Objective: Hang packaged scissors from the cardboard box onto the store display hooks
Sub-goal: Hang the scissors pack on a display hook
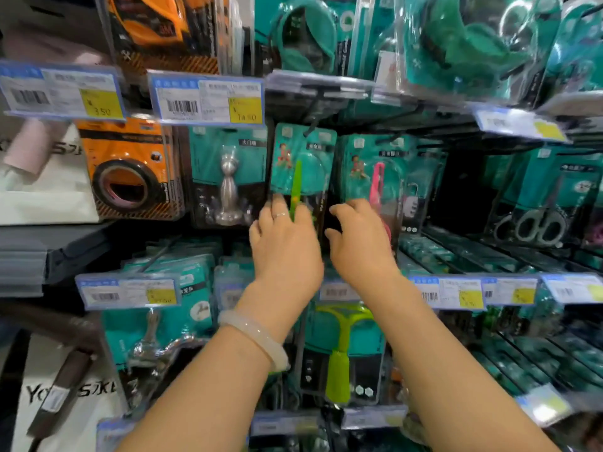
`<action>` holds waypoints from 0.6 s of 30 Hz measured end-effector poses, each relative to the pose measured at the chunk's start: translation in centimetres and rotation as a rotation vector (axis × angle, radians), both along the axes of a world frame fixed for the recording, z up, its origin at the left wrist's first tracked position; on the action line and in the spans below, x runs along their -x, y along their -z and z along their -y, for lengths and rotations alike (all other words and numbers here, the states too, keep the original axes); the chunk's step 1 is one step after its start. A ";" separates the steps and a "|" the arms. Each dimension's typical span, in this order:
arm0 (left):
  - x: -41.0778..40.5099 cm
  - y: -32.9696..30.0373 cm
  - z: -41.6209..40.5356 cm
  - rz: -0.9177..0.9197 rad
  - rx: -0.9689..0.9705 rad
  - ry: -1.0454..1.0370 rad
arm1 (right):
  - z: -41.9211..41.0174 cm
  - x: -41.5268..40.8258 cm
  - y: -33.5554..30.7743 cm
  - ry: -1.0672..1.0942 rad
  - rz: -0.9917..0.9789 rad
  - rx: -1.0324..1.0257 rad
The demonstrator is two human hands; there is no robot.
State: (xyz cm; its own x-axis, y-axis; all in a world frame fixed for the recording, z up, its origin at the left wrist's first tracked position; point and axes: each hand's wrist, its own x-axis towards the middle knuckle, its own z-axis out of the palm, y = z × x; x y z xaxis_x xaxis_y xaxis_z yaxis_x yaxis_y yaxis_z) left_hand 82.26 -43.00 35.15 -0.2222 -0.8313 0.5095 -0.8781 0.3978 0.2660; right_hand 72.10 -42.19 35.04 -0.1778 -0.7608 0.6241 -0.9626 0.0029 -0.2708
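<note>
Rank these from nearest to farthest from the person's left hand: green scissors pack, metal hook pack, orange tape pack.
From the left hand:
1. Green scissors pack, right at its fingers.
2. Metal hook pack, just to the left.
3. Orange tape pack, farthest left.

Teal scissors packs: green scissors (pixel 296 187) left, pink scissors (pixel 377 184) right; orange tape pack (pixel 130 168) with black stripes far left.

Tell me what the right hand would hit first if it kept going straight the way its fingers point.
Most likely the pink scissors pack: the right hand reaches up and forward with fingers at its lower edge. Depth is unclear, so they may already touch it.
</note>
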 end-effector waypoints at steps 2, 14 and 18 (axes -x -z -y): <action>1.0 0.6 -1.6 0.017 0.040 0.056 | -1.5 0.6 0.9 -0.011 -0.011 0.085; 12.0 8.1 -14.0 0.356 -0.019 0.392 | -16.7 12.4 10.7 0.219 -0.075 -0.075; 17.3 15.2 -19.9 0.568 -0.170 0.517 | -24.4 16.4 16.4 0.361 -0.052 -0.542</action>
